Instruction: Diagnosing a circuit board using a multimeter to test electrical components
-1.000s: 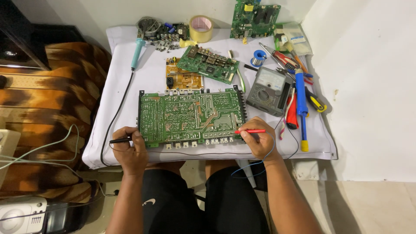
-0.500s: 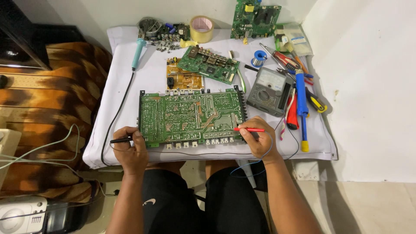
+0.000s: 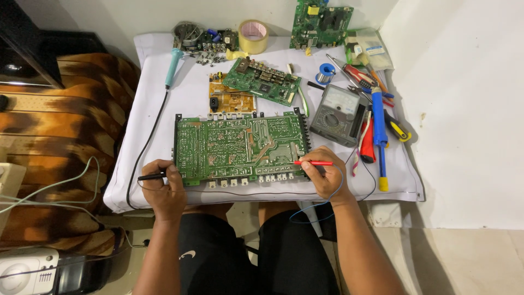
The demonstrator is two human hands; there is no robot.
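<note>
A large green circuit board (image 3: 240, 145) lies flat on the white-covered table (image 3: 158, 131) in front of me. My left hand (image 3: 164, 183) grips a black test probe (image 3: 150, 176) at the board's lower left corner. My right hand (image 3: 323, 173) holds a red test probe (image 3: 314, 163) with its tip touching the board's lower right area. Thin leads run from both probes along the table's front edge. A grey analog multimeter (image 3: 338, 114) sits just right of the board.
Behind the board lie a smaller green board (image 3: 262, 82), an orange-brown board (image 3: 232, 101), a soldering iron (image 3: 173, 66), a tape roll (image 3: 254, 28) and another green board (image 3: 321, 24). Pliers, screwdrivers and a blue desoldering pump (image 3: 379, 125) crowd the right side. A white wall stands right.
</note>
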